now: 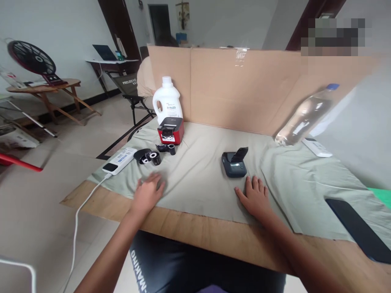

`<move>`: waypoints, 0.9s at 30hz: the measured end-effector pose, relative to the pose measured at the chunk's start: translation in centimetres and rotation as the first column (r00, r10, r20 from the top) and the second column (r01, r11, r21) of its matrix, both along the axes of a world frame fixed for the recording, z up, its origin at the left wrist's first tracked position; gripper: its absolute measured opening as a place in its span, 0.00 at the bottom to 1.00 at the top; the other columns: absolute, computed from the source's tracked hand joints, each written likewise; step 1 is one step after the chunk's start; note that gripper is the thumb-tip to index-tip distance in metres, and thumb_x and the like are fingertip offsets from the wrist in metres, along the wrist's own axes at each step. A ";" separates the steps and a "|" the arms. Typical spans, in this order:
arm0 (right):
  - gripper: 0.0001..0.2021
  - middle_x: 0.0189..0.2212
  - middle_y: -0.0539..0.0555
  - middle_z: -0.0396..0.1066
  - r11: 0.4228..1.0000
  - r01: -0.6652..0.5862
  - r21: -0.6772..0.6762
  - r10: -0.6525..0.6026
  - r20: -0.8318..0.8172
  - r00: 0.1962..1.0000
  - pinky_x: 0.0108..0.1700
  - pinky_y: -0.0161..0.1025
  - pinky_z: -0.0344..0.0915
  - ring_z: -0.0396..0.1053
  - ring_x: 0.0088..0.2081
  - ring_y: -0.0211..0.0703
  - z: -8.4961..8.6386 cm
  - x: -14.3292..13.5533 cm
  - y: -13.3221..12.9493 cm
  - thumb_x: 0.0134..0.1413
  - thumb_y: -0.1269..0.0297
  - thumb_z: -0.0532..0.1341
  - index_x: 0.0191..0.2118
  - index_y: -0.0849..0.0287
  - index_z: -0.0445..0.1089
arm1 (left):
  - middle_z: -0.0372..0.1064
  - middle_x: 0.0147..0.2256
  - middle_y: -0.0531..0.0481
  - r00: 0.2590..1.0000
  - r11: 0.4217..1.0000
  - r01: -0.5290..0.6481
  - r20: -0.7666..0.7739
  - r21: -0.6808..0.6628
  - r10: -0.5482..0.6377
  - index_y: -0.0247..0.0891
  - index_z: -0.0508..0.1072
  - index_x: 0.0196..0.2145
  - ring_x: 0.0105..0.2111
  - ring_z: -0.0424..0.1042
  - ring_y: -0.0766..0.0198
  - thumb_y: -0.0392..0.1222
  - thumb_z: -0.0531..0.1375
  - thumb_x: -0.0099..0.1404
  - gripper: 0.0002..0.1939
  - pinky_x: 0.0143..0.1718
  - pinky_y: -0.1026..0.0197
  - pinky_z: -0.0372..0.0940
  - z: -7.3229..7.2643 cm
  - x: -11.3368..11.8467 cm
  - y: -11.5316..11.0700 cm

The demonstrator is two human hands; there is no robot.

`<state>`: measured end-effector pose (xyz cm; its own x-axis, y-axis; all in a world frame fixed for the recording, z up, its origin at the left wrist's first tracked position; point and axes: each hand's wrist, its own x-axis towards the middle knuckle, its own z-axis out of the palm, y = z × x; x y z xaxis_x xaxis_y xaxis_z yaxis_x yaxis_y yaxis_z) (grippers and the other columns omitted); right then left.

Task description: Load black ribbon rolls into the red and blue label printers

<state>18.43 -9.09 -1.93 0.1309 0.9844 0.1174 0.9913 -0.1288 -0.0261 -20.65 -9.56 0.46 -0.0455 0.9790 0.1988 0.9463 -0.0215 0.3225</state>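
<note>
A worktop is covered for the most part by a pale green cloth, and its bare wood is exposed along the near edge. On the left, the left hand is laid palm down on the cloth, its fingers open and slightly bent, with nothing gripped. On the right, the fingers of the right hand are spread and nothing is held; their tips are placed just beside a small dark device, though whether contact is made cannot be told. The device is set right of centre, its lid raised.

Beyond the left hand, a black roll and a smaller black roll are seen, with a red and black device behind them and a white jug stood upright farther back. A white power bank is joined to a white cable at the left. The far side is bounded by a cardboard panel, near whose right part a clear bottle is seen. A dark phone is laid at the near right.
</note>
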 end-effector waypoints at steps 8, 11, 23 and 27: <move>0.45 0.56 0.71 0.66 0.978 -0.066 0.196 0.118 -0.267 0.956 0.55 0.53 0.61 0.64 0.57 0.65 2.3 -0.9 6.2 0.52 0.41 0.59 0.66 0.69 0.52 | 0.76 0.51 0.44 0.869 0.931 0.360 0.343 0.058 -0.357 0.37 0.74 0.53 0.52 0.75 0.58 0.40 0.54 0.69 0.18 0.58 0.59 0.65 1.6 14.6 8.2; 0.47 0.50 0.71 0.69 0.963 -0.064 0.262 0.119 -0.199 0.973 0.52 0.51 0.62 0.67 0.52 0.65 1.9 -1.3 6.9 0.48 0.41 0.62 0.66 0.70 0.52 | 0.62 0.64 0.38 0.880 0.886 0.463 0.139 -0.033 -0.455 0.31 0.63 0.64 0.65 0.61 0.53 0.42 0.54 0.70 0.27 0.68 0.48 0.50 0.1 18.6 11.2; 0.43 0.44 0.66 0.71 0.935 -0.031 0.353 0.117 -0.226 0.967 0.48 0.53 0.62 0.68 0.48 0.66 2.5 -2.9 5.3 0.44 0.38 0.63 0.59 0.66 0.59 | 0.61 0.65 0.43 0.819 0.835 0.548 0.173 0.053 -0.548 0.35 0.60 0.66 0.68 0.56 0.58 0.37 0.45 0.72 0.27 0.71 0.46 0.42 -1.8 19.5 11.0; 0.43 0.43 0.65 0.71 0.936 -0.027 0.350 0.116 -0.235 0.965 0.47 0.53 0.63 0.68 0.46 0.65 2.4 -3.5 4.8 0.43 0.38 0.65 0.58 0.64 0.59 | 0.67 0.60 0.41 0.811 0.847 0.525 0.252 0.083 -0.527 0.36 0.66 0.63 0.63 0.65 0.58 0.37 0.46 0.73 0.24 0.71 0.47 0.46 -1.7 19.3 11.3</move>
